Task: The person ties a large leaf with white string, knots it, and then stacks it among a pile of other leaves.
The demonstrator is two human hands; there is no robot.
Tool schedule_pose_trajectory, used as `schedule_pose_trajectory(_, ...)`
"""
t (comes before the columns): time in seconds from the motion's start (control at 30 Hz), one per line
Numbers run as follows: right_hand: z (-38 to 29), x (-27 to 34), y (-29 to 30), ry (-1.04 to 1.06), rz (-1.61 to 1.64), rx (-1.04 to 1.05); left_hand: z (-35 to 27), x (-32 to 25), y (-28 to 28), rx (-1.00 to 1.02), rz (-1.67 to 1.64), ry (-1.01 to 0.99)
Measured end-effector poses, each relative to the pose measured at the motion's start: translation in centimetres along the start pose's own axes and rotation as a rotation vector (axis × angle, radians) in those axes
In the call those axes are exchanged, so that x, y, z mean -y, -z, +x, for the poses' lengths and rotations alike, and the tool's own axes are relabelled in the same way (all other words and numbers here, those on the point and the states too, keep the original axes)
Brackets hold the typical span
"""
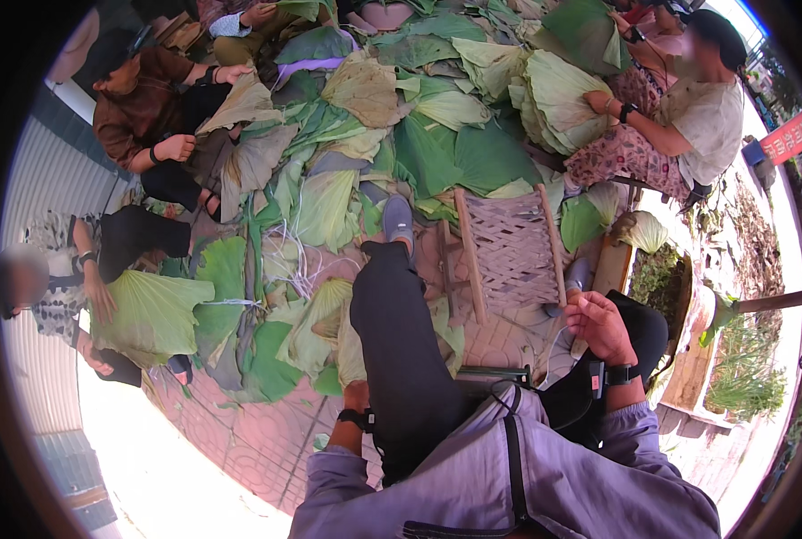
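Beside my right knee, my right hand (596, 322) has its thumb and fingers pinched together, and a thin white string (550, 352) hangs from them. Low on the outer side of my left leg is my left hand (356, 396); only its back near the wrist shows, its fingers are hidden, and a pale withered lotus leaf (351, 347) lies just beyond it. A low stool with a woven strap seat (519, 249) stands on the paving between my feet. Large green and yellowed lotus leaves (330, 209) are heaped ahead, with tangled white strings (300, 266) among them.
People sit around the heap: one at far left with a leaf (151, 310), one at upper left, and one at right holding stacked leaves (562, 101). A wooden planter (687, 377) stands to my right. Pink paving (266, 438) shows at lower left.
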State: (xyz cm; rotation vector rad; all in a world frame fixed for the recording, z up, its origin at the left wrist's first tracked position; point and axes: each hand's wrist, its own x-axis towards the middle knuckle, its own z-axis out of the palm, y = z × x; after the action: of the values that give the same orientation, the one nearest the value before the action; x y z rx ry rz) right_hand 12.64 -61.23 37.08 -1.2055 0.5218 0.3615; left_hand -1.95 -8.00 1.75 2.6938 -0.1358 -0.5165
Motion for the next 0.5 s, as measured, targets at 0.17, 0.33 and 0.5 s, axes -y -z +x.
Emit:
schedule_pose_trajectory(0.17, 0.4, 2.3, 1.0, 0.079, -0.018, 0.013, 0.1, -0.6, -0.9, -0.114, -0.125, -0.042)
schedule_pose_trajectory(0.33, 3.6, 1.7, 1.2, 0.060, -0.001, 0.093, -2.3, 4.2, -3.3, -0.165, -0.417, 0.114)
schedule_pose_trajectory(0.5, 3.8, 1.2, 0.3, 0.011, -0.066, 0.034, -1.0, 0.7, -0.7, -0.138, -0.238, 0.050)
